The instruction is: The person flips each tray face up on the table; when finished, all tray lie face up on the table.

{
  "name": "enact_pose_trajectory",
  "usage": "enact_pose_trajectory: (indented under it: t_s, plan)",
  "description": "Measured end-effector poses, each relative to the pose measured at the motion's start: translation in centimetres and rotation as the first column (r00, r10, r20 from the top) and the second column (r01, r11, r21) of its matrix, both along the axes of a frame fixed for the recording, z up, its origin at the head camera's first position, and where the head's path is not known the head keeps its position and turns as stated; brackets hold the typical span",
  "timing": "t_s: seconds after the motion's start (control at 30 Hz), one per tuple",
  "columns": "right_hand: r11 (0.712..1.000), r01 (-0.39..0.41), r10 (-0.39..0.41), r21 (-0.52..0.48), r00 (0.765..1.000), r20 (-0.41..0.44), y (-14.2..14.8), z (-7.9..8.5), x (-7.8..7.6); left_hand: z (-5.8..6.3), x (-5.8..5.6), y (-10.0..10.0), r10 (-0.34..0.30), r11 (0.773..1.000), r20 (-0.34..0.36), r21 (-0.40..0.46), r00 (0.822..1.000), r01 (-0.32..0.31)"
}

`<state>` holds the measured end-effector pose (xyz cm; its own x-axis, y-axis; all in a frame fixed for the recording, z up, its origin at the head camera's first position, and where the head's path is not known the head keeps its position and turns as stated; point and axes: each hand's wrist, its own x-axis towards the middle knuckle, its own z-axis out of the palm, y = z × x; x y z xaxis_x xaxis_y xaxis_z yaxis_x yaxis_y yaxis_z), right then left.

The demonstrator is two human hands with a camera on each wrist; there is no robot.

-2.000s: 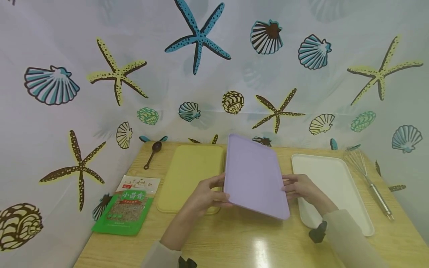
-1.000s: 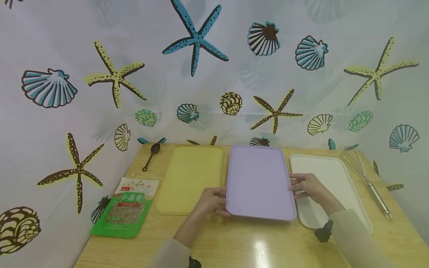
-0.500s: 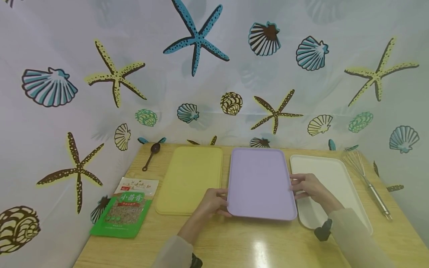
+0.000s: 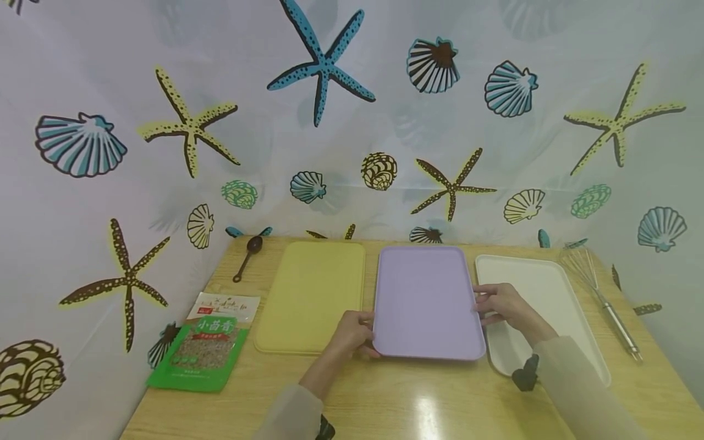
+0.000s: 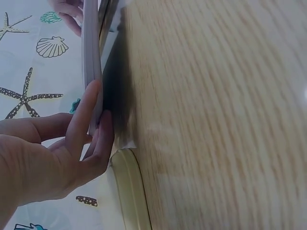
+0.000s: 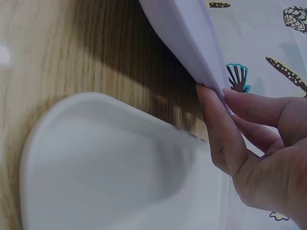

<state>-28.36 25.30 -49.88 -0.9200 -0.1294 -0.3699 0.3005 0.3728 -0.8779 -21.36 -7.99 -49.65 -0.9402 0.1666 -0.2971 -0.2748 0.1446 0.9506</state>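
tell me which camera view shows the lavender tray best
The head view: it shows the lavender tray from above, with its broad face and all four corners. The left wrist view shows it nearly edge-on; the right wrist view shows only part of its side at a slant. Both cut it off at the top.

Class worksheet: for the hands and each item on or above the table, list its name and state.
Left hand: gripping the purple tray
Right hand: gripping its right edge
Purple tray: held, at least partly raised
Yellow tray: lying flat
White tray: lying flat, rim up
Packet: lying down, filled; sealed or opened unclear
Spoon: lying down, unheld
Whisk: lying down, unheld
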Motion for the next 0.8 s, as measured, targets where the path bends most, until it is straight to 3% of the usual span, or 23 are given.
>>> enact_pose_trajectory:
  t_s: [0.27,0.57,0.8]
  plan:
    - [1.0,-0.017,0.017,0.024,1.0,-0.012,-0.1,-0.9,-0.5,-0.4,0.1,0.5,-0.02,0.985,-0.096,-0.17,0.995,0.003]
    - [0.988,-0.06,0.073,0.142,0.994,-0.087,-0.4,-1.6,-0.3,-1.2,0.1,1.5,-0.105,0.924,-0.232,-0.381,0.967,0.009]
    - [0.972,-0.023,0.044,0.236,0.996,-0.083,-1.4,-1.1,-0.2,-1.4,0.2,1.8,-0.158,0.884,-0.283,-0.467,0.946,0.008]
